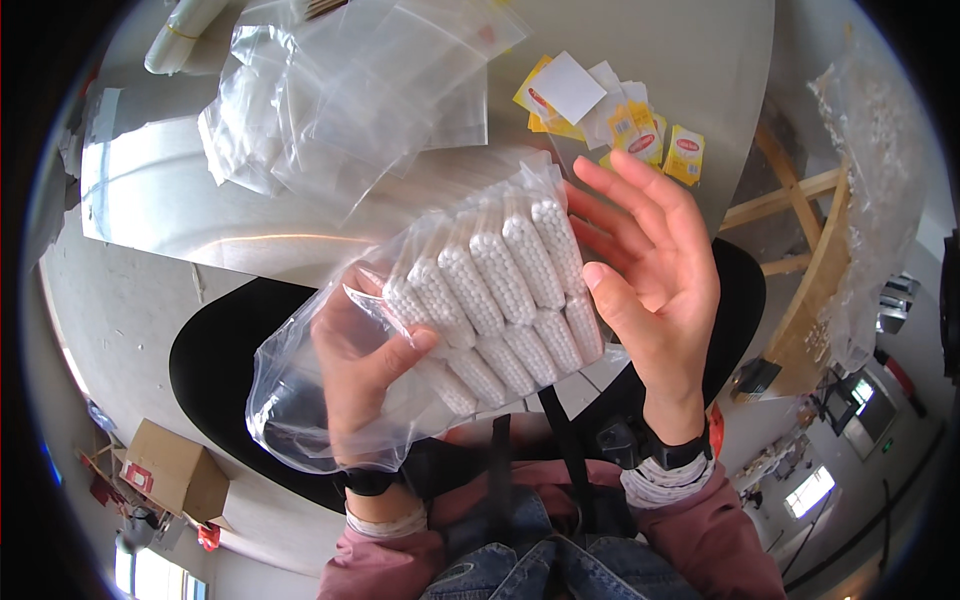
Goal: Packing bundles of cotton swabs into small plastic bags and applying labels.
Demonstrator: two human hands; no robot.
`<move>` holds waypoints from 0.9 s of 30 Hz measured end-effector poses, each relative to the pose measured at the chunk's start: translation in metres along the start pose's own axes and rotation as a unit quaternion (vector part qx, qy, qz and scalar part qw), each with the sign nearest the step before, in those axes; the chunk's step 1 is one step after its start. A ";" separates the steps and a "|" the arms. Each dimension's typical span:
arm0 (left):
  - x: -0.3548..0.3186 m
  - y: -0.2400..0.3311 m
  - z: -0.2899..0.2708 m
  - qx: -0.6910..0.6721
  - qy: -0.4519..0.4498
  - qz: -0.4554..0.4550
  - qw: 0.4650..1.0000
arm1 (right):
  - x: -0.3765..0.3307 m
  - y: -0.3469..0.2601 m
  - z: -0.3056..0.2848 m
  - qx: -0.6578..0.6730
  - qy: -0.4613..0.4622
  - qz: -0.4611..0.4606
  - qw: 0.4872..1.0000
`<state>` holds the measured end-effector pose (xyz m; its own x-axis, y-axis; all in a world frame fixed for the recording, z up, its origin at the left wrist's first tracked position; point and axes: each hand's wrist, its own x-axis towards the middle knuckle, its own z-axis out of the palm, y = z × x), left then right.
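A clear plastic bag [290,410] packed with several bundles of cotton swabs [490,280] is held up over my lap, tilted. The white swab tips face me, in two rows. My left hand [360,365] is closed on the bag's left end, thumb on the near side. Loose film hangs over that wrist; the other left fingers are partly hidden behind the bag. My right hand [660,270] is open at the bag's right end, palm turned toward it and fingers spread. Its thumb tip is close to the bundles; I cannot tell if it touches.
A pile of flat clear bags [350,90] lies on the table [660,30] ahead. Yellow and white cards [640,130] are scattered at its right. Farther right stands a wooden frame [810,290] with a large plastic sheet. A cardboard box [175,470] sits at the lower left.
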<state>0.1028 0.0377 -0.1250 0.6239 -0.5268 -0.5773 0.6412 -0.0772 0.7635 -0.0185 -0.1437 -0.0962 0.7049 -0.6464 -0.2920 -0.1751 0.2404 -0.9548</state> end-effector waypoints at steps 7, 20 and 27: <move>-0.001 0.000 0.001 0.015 0.021 -0.002 1.000 | -0.002 0.001 -0.001 -0.018 -0.003 -0.021 1.000; -0.017 0.024 -0.004 0.080 0.000 -0.032 0.996 | -0.045 0.012 0.001 -0.194 0.049 -0.170 0.965; -0.063 0.049 -0.050 0.062 -0.049 -0.012 0.997 | -0.061 0.035 0.012 -0.128 0.063 -0.117 0.983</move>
<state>0.1169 0.1094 -0.0660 0.5578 -0.6034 -0.5698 0.5922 -0.1916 0.7827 -0.0590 -0.0874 -0.1112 0.6584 -0.7509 -0.0524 -0.1976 -0.1052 -0.9746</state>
